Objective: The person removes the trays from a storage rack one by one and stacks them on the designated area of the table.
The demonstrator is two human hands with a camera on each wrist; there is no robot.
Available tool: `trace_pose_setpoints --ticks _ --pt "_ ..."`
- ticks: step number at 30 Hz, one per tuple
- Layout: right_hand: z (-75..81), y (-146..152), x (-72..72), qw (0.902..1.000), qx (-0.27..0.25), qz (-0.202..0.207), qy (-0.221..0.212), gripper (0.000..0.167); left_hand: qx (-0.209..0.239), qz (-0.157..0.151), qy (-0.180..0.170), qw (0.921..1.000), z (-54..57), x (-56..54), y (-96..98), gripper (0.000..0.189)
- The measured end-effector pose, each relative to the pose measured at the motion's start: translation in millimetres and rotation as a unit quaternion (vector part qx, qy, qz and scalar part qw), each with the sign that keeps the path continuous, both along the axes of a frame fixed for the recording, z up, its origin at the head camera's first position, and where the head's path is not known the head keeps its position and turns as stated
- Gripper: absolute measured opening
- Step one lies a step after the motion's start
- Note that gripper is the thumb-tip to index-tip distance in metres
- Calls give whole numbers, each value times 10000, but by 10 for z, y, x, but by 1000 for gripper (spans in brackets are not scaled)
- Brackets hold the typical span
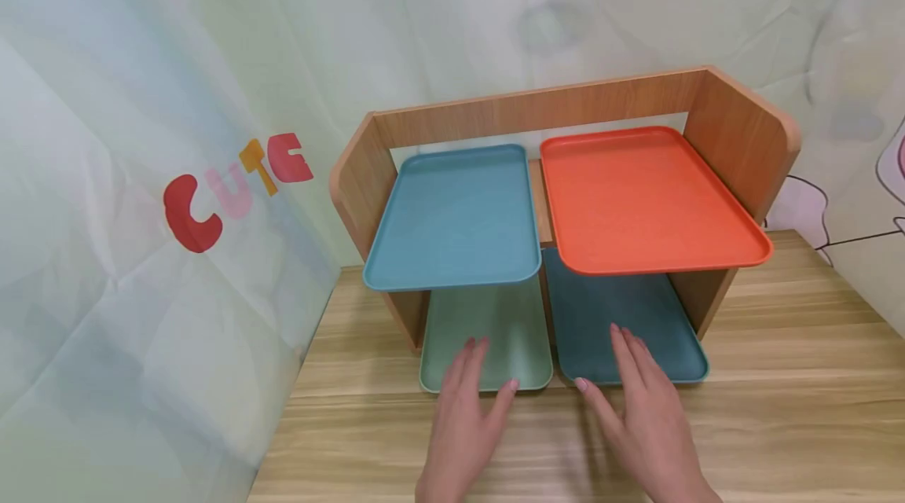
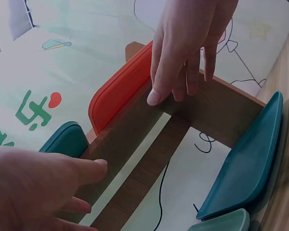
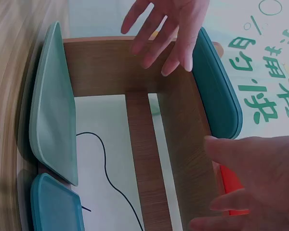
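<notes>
My left hand (image 1: 463,424) hovers with straight, spread fingers in front of a pale green tray (image 1: 488,322) on the lower left of a wooden two-level shelf (image 1: 537,102). To its right, my right hand (image 1: 646,416) is also spread, its fingertips over the front of a dark teal tray (image 1: 608,306). Neither hand holds anything. On the upper level a blue tray (image 1: 452,220) lies at left and an orange-red tray (image 1: 650,204) at right, their front edges jutting out. Both wrist views show the left hand (image 2: 43,187) and the right hand (image 3: 260,178) apart from the trays.
The shelf stands on a wood-grain table (image 1: 339,409), close to a printed curtain (image 1: 452,23) behind it. More of the curtain hangs along the left, with coloured letters (image 1: 192,216) on it. A raised side panel (image 1: 742,134) bounds the shelf at right.
</notes>
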State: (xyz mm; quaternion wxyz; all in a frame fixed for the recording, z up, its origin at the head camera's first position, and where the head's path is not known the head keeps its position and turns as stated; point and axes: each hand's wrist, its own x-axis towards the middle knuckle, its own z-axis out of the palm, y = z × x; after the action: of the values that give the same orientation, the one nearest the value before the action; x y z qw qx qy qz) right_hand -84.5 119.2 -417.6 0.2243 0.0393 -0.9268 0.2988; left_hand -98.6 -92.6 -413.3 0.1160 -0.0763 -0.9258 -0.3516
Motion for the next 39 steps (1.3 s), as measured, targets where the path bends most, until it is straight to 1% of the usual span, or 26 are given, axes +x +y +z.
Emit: trace_pose_setpoints --ticks 3,5,9,12,15,18,21,24,27,31,35,39 --pt "36 -2 7 9990 -455 -50 -14 73 323 116 145 9993 8 -23 -27 55" --pt "63 -3 14 9969 -772 -113 -82 70 608 230 157 9978 16 -40 -51 53" --pt "100 10 1 9915 -1292 -150 26 66 1275 478 134 9906 33 -74 -110 51" --pt "106 32 -23 9884 -1515 -136 62 64 1567 623 199 9855 43 -97 -163 49" --pt "101 54 -45 9855 -1691 -107 24 63 1612 750 316 9836 43 -118 -219 48" --pt "97 69 -59 9806 -1957 -24 52 61 1721 851 434 9804 34 -145 -277 48" --pt "101 79 -74 9738 -2273 -16 66 59 1828 966 566 9767 18 -188 -337 48" --pt "102 94 -96 9642 -2650 -32 58 55 1905 1038 693 9737 9 -237 -398 48" --pt "107 118 -119 9569 -2904 -56 56 53 2031 1091 759 9701 9 -281 -456 47" --pt "122 157 -139 9523 -3051 -65 -43 52 2205 1176 873 9643 6 -336 -533 45" --pt "155 182 -149 9473 -3200 -56 -120 52 2241 1325 932 9610 -8 -402 -622 43" --pt "202 199 -154 9380 -3463 -28 -132 51 2241 1459 838 9599 -13 -463 -712 44"
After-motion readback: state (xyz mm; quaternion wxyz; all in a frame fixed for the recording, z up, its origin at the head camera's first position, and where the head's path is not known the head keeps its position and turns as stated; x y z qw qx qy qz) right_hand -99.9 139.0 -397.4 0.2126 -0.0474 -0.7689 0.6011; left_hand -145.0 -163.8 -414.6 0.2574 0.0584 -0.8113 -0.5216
